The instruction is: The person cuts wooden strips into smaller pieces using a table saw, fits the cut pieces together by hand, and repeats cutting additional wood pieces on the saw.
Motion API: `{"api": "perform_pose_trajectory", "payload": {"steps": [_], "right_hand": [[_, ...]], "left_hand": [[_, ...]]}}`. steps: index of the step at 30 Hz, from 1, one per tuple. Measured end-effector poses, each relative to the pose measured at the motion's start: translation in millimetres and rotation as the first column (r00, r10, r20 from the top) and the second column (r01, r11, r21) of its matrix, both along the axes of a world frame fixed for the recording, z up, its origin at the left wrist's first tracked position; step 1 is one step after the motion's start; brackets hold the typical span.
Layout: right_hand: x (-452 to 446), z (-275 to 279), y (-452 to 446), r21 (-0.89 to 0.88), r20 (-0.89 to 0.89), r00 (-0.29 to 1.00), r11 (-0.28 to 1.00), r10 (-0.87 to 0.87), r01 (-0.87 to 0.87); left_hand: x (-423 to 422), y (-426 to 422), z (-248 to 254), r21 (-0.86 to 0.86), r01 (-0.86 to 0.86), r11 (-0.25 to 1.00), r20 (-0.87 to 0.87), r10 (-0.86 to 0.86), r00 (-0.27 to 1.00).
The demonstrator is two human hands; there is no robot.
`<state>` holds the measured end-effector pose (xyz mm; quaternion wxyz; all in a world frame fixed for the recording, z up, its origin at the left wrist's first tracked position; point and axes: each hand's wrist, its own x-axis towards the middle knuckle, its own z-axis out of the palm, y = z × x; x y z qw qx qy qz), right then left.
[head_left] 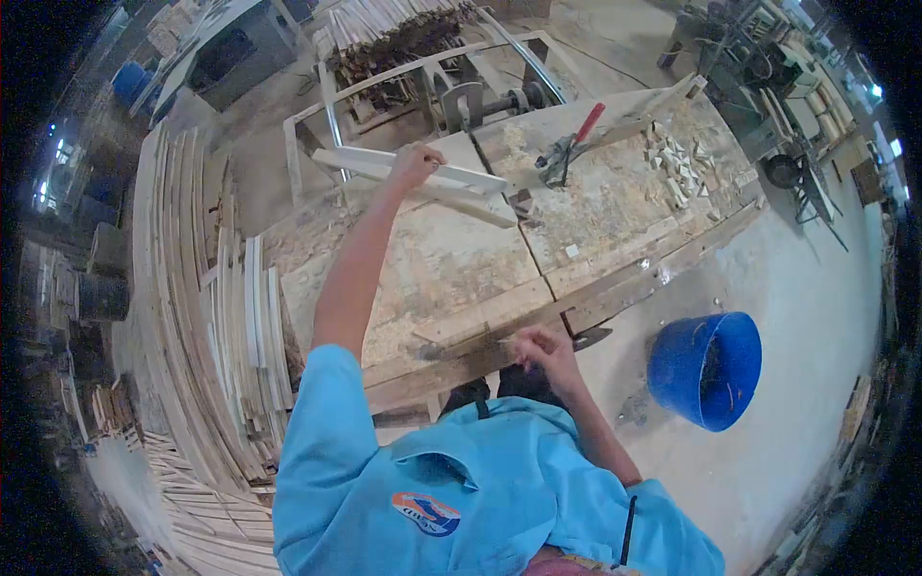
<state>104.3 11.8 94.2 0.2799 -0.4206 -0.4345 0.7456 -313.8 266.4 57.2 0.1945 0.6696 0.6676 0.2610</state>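
Note:
Over the far left part of the wooden workbench [423,259], my left hand [417,165] is closed on a pale wooden strip [471,180]. Another pale strip [480,209] lies just below it, their right ends close together by the gap in the bench top. Near the bench's front edge, close to my body, my right hand [544,348] has its fingers curled together; whatever they may hold is too small to make out. A red-handled tool [589,123] rests on a dark object further right on the bench.
Small wood offcuts [677,168] are heaped at the bench's right. A blue bucket [706,370] stands on the floor at the right. Long wooden strips [178,288] are stacked along the left side. A machine roller [514,99] and bundled sticks [403,48] sit beyond the bench.

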Motion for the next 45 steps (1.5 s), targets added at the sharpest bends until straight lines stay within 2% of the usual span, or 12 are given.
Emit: {"api": "perform_pose_trajectory", "payload": {"steps": [8, 11, 13, 17, 20, 21, 23, 24, 25, 26, 32, 45], "right_hand": [[4.5, -0.4, 33.1, 0.022, -0.025, 0.991, 0.992, 0.128, -0.127], [8.1, -8.4, 47.3, -0.027, -0.014, 0.989, 0.989, 0.145, -0.145], [6.4, -9.1, 55.8, -0.032, 0.012, 0.99, 0.99, 0.139, -0.139], [-13.3, 24.1, 70.9, 0.043, 0.047, 0.984, 0.983, 0.174, -0.176], [-21.5, 13.1, 70.6, 0.046, 0.05, 0.981, 0.98, 0.189, -0.191], [-24.2, 13.5, 69.3, 0.041, 0.03, 0.984, 0.984, 0.174, -0.175], [-27.2, 15.9, 67.1, 0.045, 0.034, 0.985, 0.984, 0.17, -0.171], [-30.9, 17.2, 65.1, 0.061, 0.054, 0.982, 0.981, 0.183, -0.186], [-34.6, 16.9, 62.8, 0.08, 0.072, 0.979, 0.977, 0.192, -0.198], [-37.0, 14.2, 58.2, 0.07, 0.078, 0.978, 0.977, 0.195, -0.2], [-66.9, 11.3, 35.1, 0.087, 0.115, 0.955, 0.955, 0.274, -0.284], [-125.4, 10.7, 3.4, 0.146, 0.273, 0.855, 0.859, 0.441, -0.49]], "left_hand": [[-4.9, 67.6, -68.7, -0.203, 0.304, 0.931, -0.079, -0.325, 0.943], [4.2, 67.5, -93.2, -0.296, 0.242, 0.924, 0.148, -0.206, 0.967], [22.2, 64.1, -106.3, -0.104, 0.275, 0.956, -0.076, -0.283, 0.956], [7.6, 36.5, -144.8, 0.256, 0.121, 0.959, -0.137, -0.088, 0.987], [-20.7, -21.8, -121.9, 0.661, -0.031, 0.75, -0.169, 0.189, 0.967], [-43.1, -54.2, -125.7, 0.554, -0.438, 0.708, 0.331, 0.295, 0.896], [-113.5, -129.3, -96.4, 0.431, -0.589, 0.684, -0.136, 0.694, 0.707], [-160.1, -164.7, -98.4, 0.383, -0.695, 0.609, -0.083, 0.772, 0.631], [-218.6, -203.0, -144.6, 0.456, -0.768, 0.449, -0.414, 0.871, 0.264], [-206.1, -233.4, -51.9, -0.026, -0.878, 0.478, -0.813, 0.501, 0.297], [-264.0, -341.3, -41.7, 0.153, -0.956, 0.252, -0.689, 0.72, 0.079], [-257.9, -389.4, -39.9, 0.137, -0.934, 0.329, -0.345, 0.9, 0.266]]}}
